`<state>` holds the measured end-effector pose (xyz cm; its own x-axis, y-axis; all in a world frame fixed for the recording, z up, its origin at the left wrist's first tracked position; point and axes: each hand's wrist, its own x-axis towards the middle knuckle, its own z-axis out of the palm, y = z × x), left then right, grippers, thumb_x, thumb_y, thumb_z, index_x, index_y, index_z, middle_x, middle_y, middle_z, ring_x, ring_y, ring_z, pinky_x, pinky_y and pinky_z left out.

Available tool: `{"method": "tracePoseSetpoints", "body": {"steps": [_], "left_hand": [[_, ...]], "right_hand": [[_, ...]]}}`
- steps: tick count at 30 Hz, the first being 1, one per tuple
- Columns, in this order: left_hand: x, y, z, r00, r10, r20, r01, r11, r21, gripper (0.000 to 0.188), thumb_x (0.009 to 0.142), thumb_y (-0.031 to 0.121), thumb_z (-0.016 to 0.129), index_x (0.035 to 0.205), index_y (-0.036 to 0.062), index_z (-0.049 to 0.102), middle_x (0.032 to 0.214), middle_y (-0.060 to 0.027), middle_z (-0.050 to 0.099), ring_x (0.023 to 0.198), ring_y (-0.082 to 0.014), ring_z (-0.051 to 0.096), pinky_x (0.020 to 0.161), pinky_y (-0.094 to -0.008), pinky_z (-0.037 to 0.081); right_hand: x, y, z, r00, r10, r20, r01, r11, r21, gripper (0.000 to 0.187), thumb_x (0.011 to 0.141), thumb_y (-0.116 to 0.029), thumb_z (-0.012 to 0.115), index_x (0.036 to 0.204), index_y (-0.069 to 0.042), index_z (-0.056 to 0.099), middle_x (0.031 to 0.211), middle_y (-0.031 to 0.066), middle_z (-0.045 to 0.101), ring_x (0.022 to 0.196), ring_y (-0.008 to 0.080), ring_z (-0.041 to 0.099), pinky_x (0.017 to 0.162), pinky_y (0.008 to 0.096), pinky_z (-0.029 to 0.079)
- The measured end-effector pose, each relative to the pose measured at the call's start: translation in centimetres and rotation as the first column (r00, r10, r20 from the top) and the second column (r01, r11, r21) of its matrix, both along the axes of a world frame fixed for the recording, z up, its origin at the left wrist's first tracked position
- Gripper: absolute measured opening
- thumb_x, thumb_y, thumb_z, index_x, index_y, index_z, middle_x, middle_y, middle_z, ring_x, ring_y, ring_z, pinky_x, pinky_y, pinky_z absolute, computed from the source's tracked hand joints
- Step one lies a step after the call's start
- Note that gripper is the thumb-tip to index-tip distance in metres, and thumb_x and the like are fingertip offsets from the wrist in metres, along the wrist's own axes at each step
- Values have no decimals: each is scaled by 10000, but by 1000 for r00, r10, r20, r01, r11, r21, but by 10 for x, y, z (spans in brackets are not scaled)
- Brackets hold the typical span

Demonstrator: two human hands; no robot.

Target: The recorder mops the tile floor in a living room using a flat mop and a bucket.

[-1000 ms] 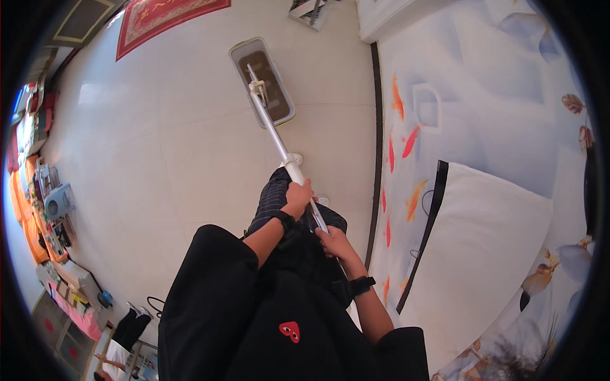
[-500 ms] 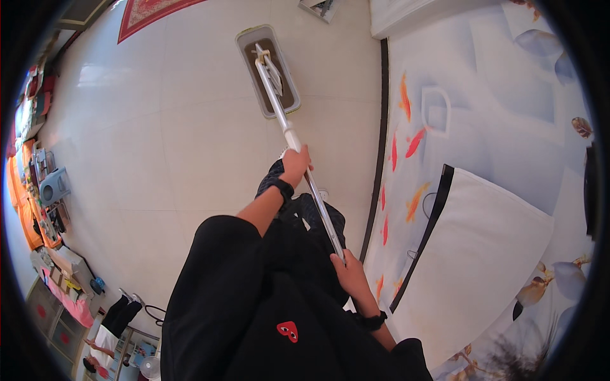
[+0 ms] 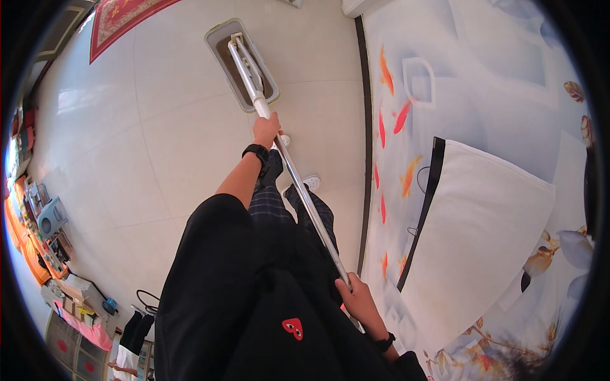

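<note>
A mop [image 3: 305,193] with a long silver handle runs from the far middle back toward my right side. Its head end, with white folding parts, is down inside a grey rectangular bucket [image 3: 274,97] holding brownish water. My left hand [image 3: 267,129] is wrapped round the handle just below its white sleeve. Nearer to me, my right hand [image 3: 359,298] grips the handle, whose end reaches past that hand. How far the mop head sits under the water cannot be made out.
The bucket stands on a pale tiled floor [image 3: 181,146]. A red patterned mat [image 3: 117,22] lies at the far left. On the right is a wall with painted fish [image 3: 406,178] and a hanging white cloth [image 3: 483,235]. A person [image 3: 130,346] is at the lower left, near cluttered furniture.
The mop handle has slid back toward me, its near end now past my right hand, which is lower. My left hand is closer to the bucket. The view has shifted and my feet show more.
</note>
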<state>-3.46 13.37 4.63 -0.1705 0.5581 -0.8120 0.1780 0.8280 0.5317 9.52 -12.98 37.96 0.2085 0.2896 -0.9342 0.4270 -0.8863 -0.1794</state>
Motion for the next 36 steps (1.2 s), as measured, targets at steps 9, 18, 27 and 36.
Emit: {"method": "tracePoseSetpoints", "body": {"steps": [9, 18, 27, 36], "left_hand": [[3, -55, 19, 998, 10, 70, -5, 998, -70, 435, 779, 310, 491, 729, -123, 499, 622, -152, 569, 476, -250, 600, 443, -313, 483], [15, -127, 37, 920, -18, 391, 112, 970, -218, 352, 810, 284, 511, 825, -67, 506, 614, -115, 570, 494, -202, 579, 393, -293, 439], [14, -148, 67, 955, -197, 220, 223, 969, -102, 475, 754, 323, 556, 858, -140, 528, 627, -174, 603, 616, -264, 625, 560, -338, 483], [8, -145, 104, 897, -416, 146, 431, 898, -88, 598, 643, 404, 610, 932, -111, 516, 857, -259, 579, 809, -345, 595, 691, -373, 475]], "right_hand": [[-1, -21, -61, 992, -73, -103, 80, 995, 67, 317, 830, -308, 506, 783, 5, 486, 644, 171, 527, 608, 257, 535, 568, 336, 406], [-6, 48, -139, 945, -215, -246, 226, 974, 19, 262, 851, -317, 490, 744, -88, 421, 545, -34, 390, 397, 46, 361, 345, 195, 298], [-3, 63, -154, 802, -449, -394, 372, 891, -259, 246, 844, -297, 510, 750, -98, 400, 545, -30, 389, 388, 41, 339, 343, 190, 279], [-19, 92, -170, 891, -280, -358, 301, 954, 4, 326, 747, -175, 645, 841, 2, 387, 553, 5, 426, 416, 72, 403, 359, 214, 306]]}}
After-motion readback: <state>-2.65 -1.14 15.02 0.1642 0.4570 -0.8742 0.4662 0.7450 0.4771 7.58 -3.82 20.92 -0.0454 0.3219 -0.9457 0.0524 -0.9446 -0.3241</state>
